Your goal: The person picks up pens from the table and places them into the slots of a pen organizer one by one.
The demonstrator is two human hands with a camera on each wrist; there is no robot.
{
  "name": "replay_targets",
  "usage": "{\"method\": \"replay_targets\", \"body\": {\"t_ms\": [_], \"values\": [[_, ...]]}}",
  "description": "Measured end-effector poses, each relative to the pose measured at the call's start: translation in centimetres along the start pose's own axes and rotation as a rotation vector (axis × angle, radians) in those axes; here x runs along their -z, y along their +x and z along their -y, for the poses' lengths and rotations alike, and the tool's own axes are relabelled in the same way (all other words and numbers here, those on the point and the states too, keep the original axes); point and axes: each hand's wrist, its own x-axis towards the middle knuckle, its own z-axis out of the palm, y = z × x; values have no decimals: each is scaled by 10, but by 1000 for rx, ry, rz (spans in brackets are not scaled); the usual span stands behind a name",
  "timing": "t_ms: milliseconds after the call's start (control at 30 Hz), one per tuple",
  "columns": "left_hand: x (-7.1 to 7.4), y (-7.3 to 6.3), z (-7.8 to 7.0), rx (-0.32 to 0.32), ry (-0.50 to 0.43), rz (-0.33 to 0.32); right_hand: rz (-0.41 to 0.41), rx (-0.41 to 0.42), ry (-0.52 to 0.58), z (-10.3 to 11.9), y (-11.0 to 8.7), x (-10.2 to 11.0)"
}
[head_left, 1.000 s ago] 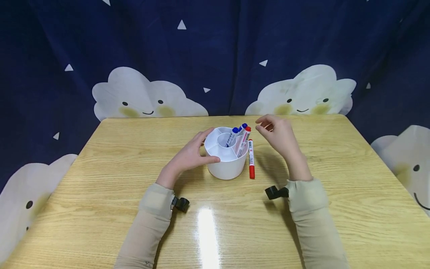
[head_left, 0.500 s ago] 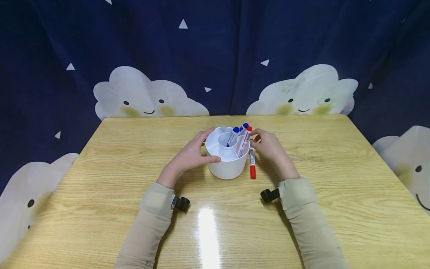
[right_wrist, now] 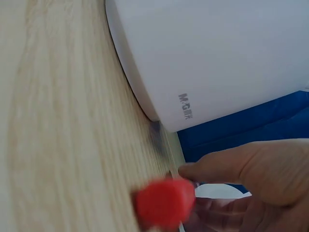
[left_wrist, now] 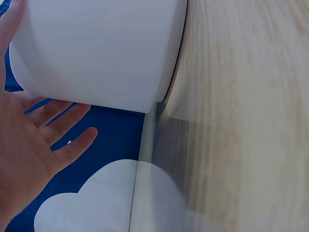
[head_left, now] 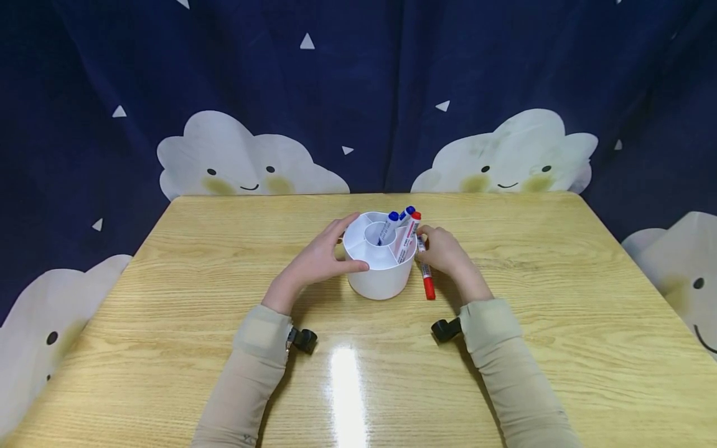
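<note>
A round white pen holder (head_left: 378, 283) with divided compartments stands upright on the table. My left hand (head_left: 319, 256) holds it from the left, thumb at the front of the rim and fingers round the far side. In the left wrist view the lower fingers (left_wrist: 77, 145) spread loosely beside its wall. Right of the holder, my right hand (head_left: 446, 250) pinches the far end of a red marker (head_left: 427, 281); its red end points toward me. The right thumb (right_wrist: 217, 166) shows in the right wrist view, while the other fingertips are partly hidden.
Inside the pen holder lean a blue-capped marker (head_left: 388, 229) in the centre, another blue one (head_left: 409, 211) behind it and a red-capped marker (head_left: 411, 227) at the right. A wooden table (head_left: 196, 274) ends at a dark blue curtain (head_left: 358, 81) with cloud prints.
My right hand has come down and left to the loose red marker and taken hold of its far end. The marker has turned slightly, its red end shifting right. The left hand stays put.
</note>
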Motion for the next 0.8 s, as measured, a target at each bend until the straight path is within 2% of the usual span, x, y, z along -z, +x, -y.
{"method": "replay_targets", "body": {"t_ms": [267,500,633,800], "values": [[0,0,1,-1,4,-5,18,-33,28,-2,-1,5],[-1,0,1,-10,-4,-9,4,-68,53,-2,-6,22],[0,0,0,-16,-1,-7,-40,-56,79,-1,-12,34],[0,0,-1,8,0,-5,-130,-27,103,2,-19,49]]}}
